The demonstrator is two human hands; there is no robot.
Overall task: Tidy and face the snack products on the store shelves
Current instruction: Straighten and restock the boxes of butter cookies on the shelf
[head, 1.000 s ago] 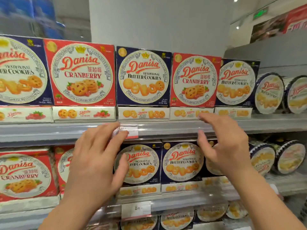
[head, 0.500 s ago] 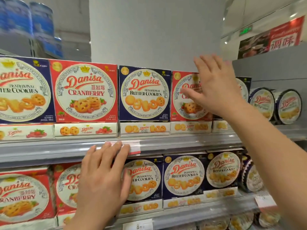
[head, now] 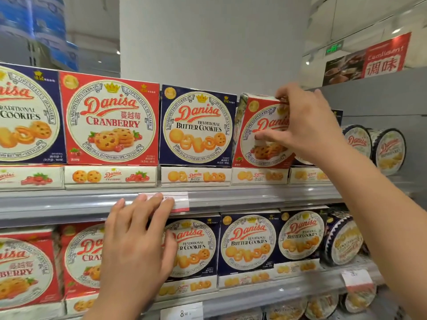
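I'm facing the tilted red cardboard cranberry box (head: 261, 132) right of centre, right hand (head: 307, 125) pinching it; left hand (head: 138, 245) flat, fingers relaxed. Next: square it.

On the upper shelf (head: 231, 197) I count five upright boxes: two red Danisa cranberry boxes (head: 111, 121) and three blue Danisa butter cookie boxes (head: 198, 125), the last mostly hidden behind my right hand (head: 307, 125). Beside them stand two round cookie tins (head: 390, 151). On the lower shelf (head: 254, 294) I see two red and three blue boxes, plus one round tin. Two price tags (head: 178, 199) show on the shelf rails, a third hangs at right. Two hands are in view, counting my left hand (head: 136, 255).
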